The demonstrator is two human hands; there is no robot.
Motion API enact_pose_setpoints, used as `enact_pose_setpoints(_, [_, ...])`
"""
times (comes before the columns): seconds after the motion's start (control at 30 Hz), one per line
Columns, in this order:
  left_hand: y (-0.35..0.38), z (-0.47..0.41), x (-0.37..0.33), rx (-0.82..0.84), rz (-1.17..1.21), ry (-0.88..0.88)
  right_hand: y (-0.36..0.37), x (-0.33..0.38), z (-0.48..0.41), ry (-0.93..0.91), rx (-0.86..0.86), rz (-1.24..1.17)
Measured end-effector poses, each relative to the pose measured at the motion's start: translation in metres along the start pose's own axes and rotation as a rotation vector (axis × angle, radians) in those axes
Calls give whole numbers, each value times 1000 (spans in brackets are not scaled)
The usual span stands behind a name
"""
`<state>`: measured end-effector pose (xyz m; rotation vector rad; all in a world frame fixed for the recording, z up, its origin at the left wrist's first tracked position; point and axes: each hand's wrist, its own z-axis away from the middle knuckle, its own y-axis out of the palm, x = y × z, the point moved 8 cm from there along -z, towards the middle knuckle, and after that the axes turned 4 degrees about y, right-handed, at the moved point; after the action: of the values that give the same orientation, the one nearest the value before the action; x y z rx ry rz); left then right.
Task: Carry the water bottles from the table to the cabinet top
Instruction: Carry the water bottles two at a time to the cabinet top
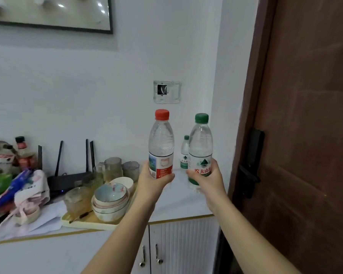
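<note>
My left hand (153, 180) and right hand (208, 179) each wrap fingers (167, 177) low around a bottle, red-capped bottle (161, 143) and green-capped bottle (200, 151), keeping both upright above the cabinet top (178, 202) for setting down.

Bare cabinet top (178, 202) lies open below my two held bottles, between the tray (91, 221) on the left and the wall corner on the right. A small green-capped bottle (184, 153) stands at the far right corner, against the wall. Stacked bowls (110, 202) and glasses (113, 167) crowd the tray. The router (67, 179) and bags (26, 186) fill the far left. The door (305, 135) closes off the right.
</note>
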<state>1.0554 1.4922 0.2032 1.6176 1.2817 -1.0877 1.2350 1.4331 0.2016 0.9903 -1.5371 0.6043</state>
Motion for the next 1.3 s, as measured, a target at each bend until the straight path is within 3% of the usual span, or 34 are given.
enact_pose_setpoints(0.3, [34, -102, 110, 43, -101, -98, 3, -98, -110, 110, -25, 82])
enact_pose_setpoints(0.67, [58, -161, 241, -81, -242, -256, 5, -223, -220, 227, 109, 223])
enact_pose_setpoints(1.1, [53, -202, 297, -83, -265, -290, 23, -276, -271, 226, 160, 268])
enact_pose_setpoints(1.3, [49, -223, 307, 84, -478, -294, 20, -282, -274, 191, 195, 428])
